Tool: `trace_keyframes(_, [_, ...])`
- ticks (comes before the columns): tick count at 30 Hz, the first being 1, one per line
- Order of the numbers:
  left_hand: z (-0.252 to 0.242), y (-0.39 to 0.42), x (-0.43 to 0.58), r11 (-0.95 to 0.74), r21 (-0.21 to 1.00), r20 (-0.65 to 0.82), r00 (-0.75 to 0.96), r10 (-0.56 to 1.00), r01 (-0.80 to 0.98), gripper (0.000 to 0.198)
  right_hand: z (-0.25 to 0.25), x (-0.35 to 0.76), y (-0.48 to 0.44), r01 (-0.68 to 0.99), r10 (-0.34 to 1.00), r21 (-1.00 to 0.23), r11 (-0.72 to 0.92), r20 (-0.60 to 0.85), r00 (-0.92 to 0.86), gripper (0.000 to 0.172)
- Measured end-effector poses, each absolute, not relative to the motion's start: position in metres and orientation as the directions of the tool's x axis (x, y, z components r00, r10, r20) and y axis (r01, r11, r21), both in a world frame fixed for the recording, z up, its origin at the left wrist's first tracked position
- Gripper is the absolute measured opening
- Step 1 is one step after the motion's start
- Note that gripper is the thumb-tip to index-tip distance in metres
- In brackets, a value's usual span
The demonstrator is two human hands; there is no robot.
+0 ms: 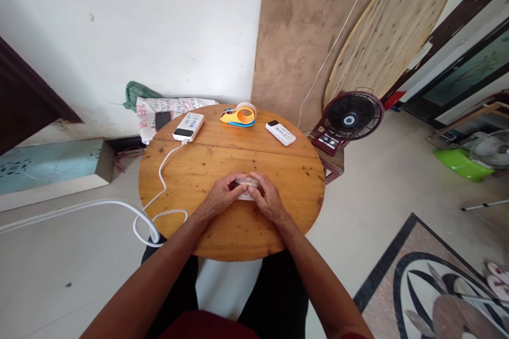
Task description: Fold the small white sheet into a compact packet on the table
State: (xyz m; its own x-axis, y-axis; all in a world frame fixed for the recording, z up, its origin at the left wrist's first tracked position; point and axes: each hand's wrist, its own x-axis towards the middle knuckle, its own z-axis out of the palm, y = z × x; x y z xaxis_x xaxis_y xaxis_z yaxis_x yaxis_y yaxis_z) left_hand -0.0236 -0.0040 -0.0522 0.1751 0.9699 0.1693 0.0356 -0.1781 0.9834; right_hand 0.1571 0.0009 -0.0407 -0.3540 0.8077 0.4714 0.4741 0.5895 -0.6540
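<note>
Over the near middle of the round wooden table, my left hand (223, 194) and my right hand (270, 197) are together with a small pale, partly see-through object (247, 182) between them. Fingers and thumbs of both hands are closed on its sides and cover much of it, so its exact kind is unclear. A paler strip of it shows below the thumbs. Beyond the hands lie a yellow and blue tape dispenser (238, 115) with a tape roll, a white power bank (189, 127) at the left, and a white device with a dark panel (280, 132) at the right.
A white cable (162, 169) runs from the power bank over the left edge of the wooden table (238, 235). A dark red fan (350, 116) stands at the right on a stool. Printed sacking (147, 116) lies behind the table, near the wall.
</note>
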Motion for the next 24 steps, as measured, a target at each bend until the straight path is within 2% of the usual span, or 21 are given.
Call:
trace_keyframes(4, [-0.053,-0.003,-0.023,-0.116,0.993,0.118,0.186,0.976,-0.022,0.046,-0.039,0.161,0.005,0.409,0.866,-0.763,0.500,0.430,-0.256,0.030])
trace_keyframes(8, [-0.054,-0.003,-0.023,-0.134,0.990,0.141,0.206,0.968,-0.044,0.045,-0.041,0.159,0.011,0.328,0.879,-0.816,0.475,0.424,-0.217,0.021])
trace_keyframes(11, [-0.056,-0.003,-0.023,-0.157,0.987,0.158,0.222,0.962,-0.021,0.048,-0.041,0.157,0.013,0.297,0.851,-0.797,0.525,0.488,-0.195,0.020])
trace_keyframes(16, [-0.060,-0.001,-0.023,-0.170,0.985,0.170,0.235,0.957,-0.019,0.054,-0.040,0.157,0.013,0.409,0.820,-0.715,0.567,0.534,-0.204,0.018])
trace_keyframes(24, [-0.057,-0.001,-0.025,-0.158,0.984,0.174,0.292,0.940,-0.079,0.041,-0.041,0.157,0.010,0.452,0.794,-0.656,0.604,0.549,-0.262,0.018])
